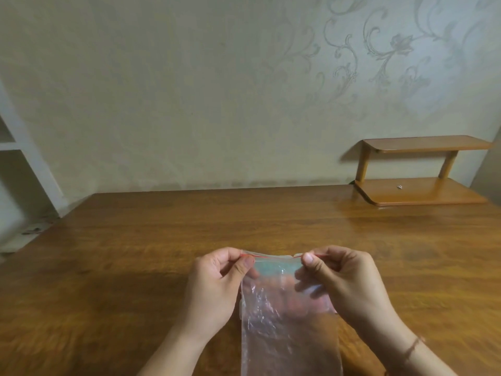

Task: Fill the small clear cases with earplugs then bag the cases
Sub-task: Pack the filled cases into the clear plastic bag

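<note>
Two hands pinch the red zip strip of a clear, crinkly plastic bag (287, 316): left hand (217, 283) closed on one corner, right hand (336, 280) on the other, bag hanging just above the brown wooden worktop (135, 253). Contents look blurred, possibly cases. Risk: uneven pressure leaves the seal gapped, and the slick film slips free.

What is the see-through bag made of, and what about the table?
The bag looks like thin, glossy clear plastic: it crinkles, shines, and the table shows through. The table seems to be varnished wood, brown with grain streaks, though it may be veneer.
</note>
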Available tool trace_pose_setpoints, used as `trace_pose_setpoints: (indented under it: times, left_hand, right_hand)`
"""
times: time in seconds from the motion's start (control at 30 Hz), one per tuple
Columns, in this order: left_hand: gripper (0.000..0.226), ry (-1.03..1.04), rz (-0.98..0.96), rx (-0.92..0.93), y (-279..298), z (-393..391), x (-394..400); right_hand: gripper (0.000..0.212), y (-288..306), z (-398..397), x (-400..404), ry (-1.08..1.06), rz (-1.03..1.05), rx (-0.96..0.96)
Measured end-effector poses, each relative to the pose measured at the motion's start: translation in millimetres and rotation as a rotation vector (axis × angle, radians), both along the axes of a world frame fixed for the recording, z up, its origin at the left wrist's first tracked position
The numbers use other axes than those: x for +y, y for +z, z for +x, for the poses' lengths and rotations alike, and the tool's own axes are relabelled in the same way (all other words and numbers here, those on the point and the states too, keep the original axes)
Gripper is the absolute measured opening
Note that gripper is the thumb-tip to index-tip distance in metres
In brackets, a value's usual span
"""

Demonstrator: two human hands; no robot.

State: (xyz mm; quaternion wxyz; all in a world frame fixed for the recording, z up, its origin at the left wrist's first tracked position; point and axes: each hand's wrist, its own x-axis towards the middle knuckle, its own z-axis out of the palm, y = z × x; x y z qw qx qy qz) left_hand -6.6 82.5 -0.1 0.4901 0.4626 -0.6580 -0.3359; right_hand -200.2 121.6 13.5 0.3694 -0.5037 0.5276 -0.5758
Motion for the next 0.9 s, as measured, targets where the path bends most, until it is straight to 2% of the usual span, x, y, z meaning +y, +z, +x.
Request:
trace_pose_setpoints:
  times: [0.13,0.23,0.3,0.37,0.43,0.57,0.77,0.9]
  left_hand:
    - [0.016,-0.024,-0.021,-0.029,0.0,-2.4,2.4]
    - [0.015,-0.119,-0.031,0.013,3.1,-0.8,4.2]
    - [0.018,-0.199,-0.062,0.024,5.3,0.4,6.6]
    - [0.015,-0.241,-0.124,-0.048,4.7,-1.5,9.3]
    - [0.008,-0.28,-0.165,-0.116,2.3,-6.7,11.4]
    - [0.012,-0.296,-0.188,-0.116,-0.9,-8.2,9.8]
    - [0.017,-0.281,-0.257,-0.142,-1.5,-8.3,9.9]
    - [0.016,-0.193,-0.338,-0.166,-3.3,-7.7,5.6]
  right_hand:
    - [0.014,-3.0,0.1,-0.1,-0.019,-0.02,0.112]
    - [0.017,-2.3,-5.8,0.6,-0.066,-0.027,0.233]
    - [0.036,0.5,-15.2,1.6,-0.134,-0.126,0.488]
    - [0.049,10.3,-17.4,4.0,-0.101,-0.221,0.78]
    - [0.041,18.4,-11.6,4.1,0.018,-0.271,0.948]
    - [0.023,22.9,-3.8,2.9,0.152,-0.258,0.942]
    - [0.026,21.9,1.8,4.7,0.163,-0.239,0.981]
    - [0.019,24.1,0.5,3.3,0.162,-0.163,0.905]
